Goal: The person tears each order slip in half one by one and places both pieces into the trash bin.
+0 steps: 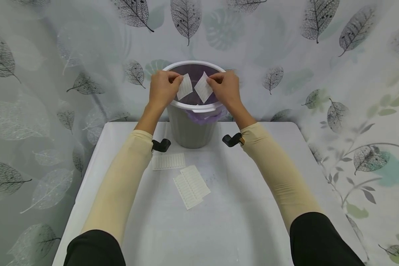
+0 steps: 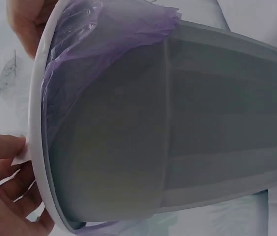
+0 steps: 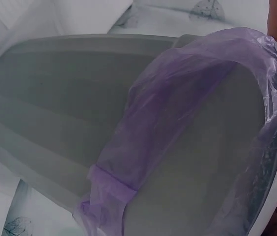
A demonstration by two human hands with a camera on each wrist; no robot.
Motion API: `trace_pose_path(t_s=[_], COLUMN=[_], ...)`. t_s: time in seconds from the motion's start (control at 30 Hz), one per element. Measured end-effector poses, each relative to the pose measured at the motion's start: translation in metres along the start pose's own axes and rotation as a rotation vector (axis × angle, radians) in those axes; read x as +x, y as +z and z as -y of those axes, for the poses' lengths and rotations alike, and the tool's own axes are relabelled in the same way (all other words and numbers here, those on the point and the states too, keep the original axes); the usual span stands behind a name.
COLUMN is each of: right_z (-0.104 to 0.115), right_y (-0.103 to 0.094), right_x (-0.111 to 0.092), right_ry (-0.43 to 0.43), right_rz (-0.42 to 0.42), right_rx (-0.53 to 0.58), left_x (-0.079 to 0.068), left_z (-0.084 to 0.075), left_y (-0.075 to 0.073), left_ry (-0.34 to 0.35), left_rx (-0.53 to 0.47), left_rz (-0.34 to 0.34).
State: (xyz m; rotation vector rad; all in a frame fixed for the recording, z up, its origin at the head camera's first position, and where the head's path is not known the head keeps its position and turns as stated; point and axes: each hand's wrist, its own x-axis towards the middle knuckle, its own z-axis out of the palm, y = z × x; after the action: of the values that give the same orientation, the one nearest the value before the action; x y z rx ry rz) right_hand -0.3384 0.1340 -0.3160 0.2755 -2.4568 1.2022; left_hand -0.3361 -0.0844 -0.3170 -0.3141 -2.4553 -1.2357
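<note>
Over the mouth of a grey trash bin with a white rim, my left hand pinches a piece of printed paper between thumb and fingers. Opposite it, my right hand pinches a second paper piece by its edge. The two pieces hang apart from each other above the dark inside of the bin. A purple bag lines the bin and folds down over its outside. In the left wrist view the left fingers show close beside the rim.
On the white table, in front of the bin, lies a printed paper sheet. Two more overlapping sheets lie nearer, slightly right. A leaf-patterned curtain hangs behind the bin and along both sides.
</note>
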Motion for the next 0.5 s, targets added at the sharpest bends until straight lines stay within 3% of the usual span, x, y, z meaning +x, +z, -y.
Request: trace_pose_path(t_s=[0.5], right_z=[-0.005], right_y=[-0.008], right_x=[-0.014], right_ry=[-0.056], right_rz=[0.037], right_rx=[0.005], left_x=[-0.005], left_z=[0.002], left_y=[-0.009], left_ry=[0.061], left_rx=[0.013], left_rz=[0.015])
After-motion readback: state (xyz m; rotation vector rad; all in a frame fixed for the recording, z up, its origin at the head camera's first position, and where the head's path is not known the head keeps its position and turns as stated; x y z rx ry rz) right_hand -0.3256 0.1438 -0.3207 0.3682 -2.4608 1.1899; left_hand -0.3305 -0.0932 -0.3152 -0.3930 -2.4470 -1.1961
